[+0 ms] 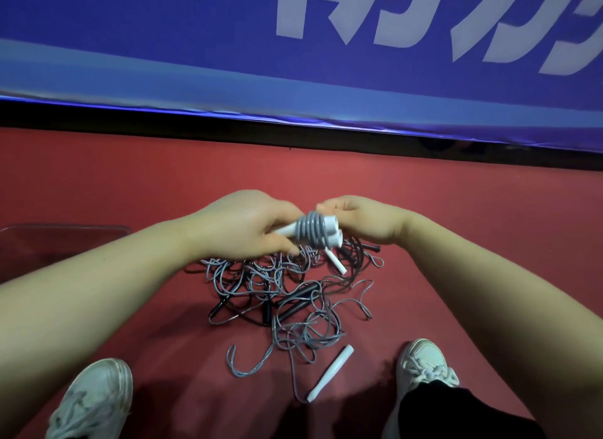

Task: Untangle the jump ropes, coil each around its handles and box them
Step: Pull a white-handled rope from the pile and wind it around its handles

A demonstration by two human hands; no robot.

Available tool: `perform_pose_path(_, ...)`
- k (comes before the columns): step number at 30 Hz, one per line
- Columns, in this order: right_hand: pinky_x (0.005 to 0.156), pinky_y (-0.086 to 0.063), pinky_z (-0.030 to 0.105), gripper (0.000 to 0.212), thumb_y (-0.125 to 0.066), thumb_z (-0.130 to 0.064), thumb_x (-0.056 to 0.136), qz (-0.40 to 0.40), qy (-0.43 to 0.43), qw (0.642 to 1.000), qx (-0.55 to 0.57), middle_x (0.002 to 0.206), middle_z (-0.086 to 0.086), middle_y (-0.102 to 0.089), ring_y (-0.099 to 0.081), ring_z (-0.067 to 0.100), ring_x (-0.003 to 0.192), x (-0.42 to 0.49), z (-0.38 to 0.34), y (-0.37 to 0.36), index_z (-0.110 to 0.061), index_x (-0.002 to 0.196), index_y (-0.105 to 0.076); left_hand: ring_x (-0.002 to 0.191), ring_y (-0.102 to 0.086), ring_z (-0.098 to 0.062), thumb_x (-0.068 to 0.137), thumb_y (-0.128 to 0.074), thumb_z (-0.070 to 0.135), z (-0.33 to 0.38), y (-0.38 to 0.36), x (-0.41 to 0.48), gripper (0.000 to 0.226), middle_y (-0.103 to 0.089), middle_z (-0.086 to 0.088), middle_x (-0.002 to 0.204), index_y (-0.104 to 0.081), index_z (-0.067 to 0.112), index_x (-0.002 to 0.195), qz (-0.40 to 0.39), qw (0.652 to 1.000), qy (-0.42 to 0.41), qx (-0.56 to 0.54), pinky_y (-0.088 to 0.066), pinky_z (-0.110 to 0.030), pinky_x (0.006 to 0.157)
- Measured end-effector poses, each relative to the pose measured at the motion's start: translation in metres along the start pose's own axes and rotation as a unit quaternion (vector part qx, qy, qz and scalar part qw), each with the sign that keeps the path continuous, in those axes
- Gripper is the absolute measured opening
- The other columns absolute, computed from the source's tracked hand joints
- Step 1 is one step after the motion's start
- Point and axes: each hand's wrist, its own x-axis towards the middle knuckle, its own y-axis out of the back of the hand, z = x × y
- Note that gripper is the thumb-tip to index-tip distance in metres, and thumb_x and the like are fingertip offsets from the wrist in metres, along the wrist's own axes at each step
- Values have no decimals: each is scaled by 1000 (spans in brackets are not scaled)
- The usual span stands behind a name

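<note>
My left hand (243, 228) grips a pair of white handles with grey rope coiled tightly around them (315, 231), held above the floor. My right hand (357, 221) pinches the top end of that coiled bundle. Below lies a tangled pile of grey and black ropes (287, 295) with several black handles (295, 303) in it. One loose white handle (331, 373) lies near my right shoe, another white handle (336, 264) pokes out just under the bundle. A clear plastic box (62, 234) sits at the left, partly hidden by my left forearm.
The floor is red carpet (473, 242). A blue banner (293, 79) with white lettering runs along the back, a dark gap under it. My two white shoes (94, 399) (424, 362) flank the pile at the bottom.
</note>
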Motion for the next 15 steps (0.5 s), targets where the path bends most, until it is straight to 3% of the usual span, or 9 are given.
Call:
perform_pose_path(2, 53, -35, 16, 27, -50, -26, 87, 19, -1, 991, 131, 54, -3, -54, -41, 4, 52, 11, -1, -8, -20, 67, -68, 59, -47, -4, 80, -71, 35, 0, 6, 4, 16, -56, 10, 66, -60, 26, 88, 69, 996, 35, -48, -33, -27, 58)
perform_pose_path(4, 41, -22, 13, 34, -41, -26, 83, 32, -13, 975, 218, 45, -12, -34, -24, 1, 40, 23, -8, -17, -23, 51, -52, 65, -55, -13, 79, -73, 28, -1, 10, 9, 26, -61, 9, 71, -54, 24, 94, 130, 978, 89, -134, -39, -29, 63)
perform_pose_path(7, 37, -21, 12, 21, -38, -33, 96, 65, 27, 950, 304, 52, -12, -42, -22, 0, 39, 35, -12, -21, -24, 80, -48, 73, -68, -28, 81, -71, 12, -3, 15, 11, 47, -72, -6, 79, -47, 20, 119, 161, 924, 124, -324, -50, -38, 68)
perform_pose_path(9, 38, -25, 11, 4, -43, -25, 98, 78, 75, 937, 333, 60, -12, -48, -26, -1, 41, 37, -11, -21, -26, 98, -47, 71, -69, -17, 84, -66, 4, -4, 17, 9, 48, -72, -2, 78, -50, 25, 124, 157, 892, 104, -410, -54, -29, 65)
perform_pose_path(10, 39, -26, 11, 9, -48, -19, 93, 89, 94, 932, 338, 62, -12, -50, -28, 0, 42, 37, -11, -21, -25, 99, -49, 70, -68, -13, 85, -63, 2, -4, 18, 8, 41, -72, 0, 77, -56, 26, 117, 158, 877, 97, -443, -54, -24, 65)
perform_pose_path(12, 42, -28, 14, 10, -53, -13, 88, 130, 106, 939, 300, 64, -10, -55, -34, 2, 44, 35, -11, -21, -22, 88, -57, 67, -68, -11, 86, -61, 1, -7, 20, 5, 27, -72, 0, 75, -62, 24, 101, 170, 852, 114, -482, -56, -22, 63)
perform_pose_path(13, 44, -30, 16, 13, -53, -12, 90, 169, 104, 953, 228, 64, -10, -58, -38, 4, 45, 35, -12, -22, -21, 83, -59, 66, -68, -12, 87, -60, 1, -9, 21, 4, 22, -72, -1, 74, -63, 21, 96, 177, 842, 132, -492, -56, -22, 63)
perform_pose_path(15, 54, -39, 24, 23, -49, -15, 96, 250, 88, 964, -27, 61, -9, -60, -46, 5, 52, 36, -15, -24, -26, 78, -59, 64, -68, -13, 87, -60, 3, -13, 20, 3, 15, -71, -2, 73, -63, 17, 92, 185, 831, 168, -498, -58, -24, 63)
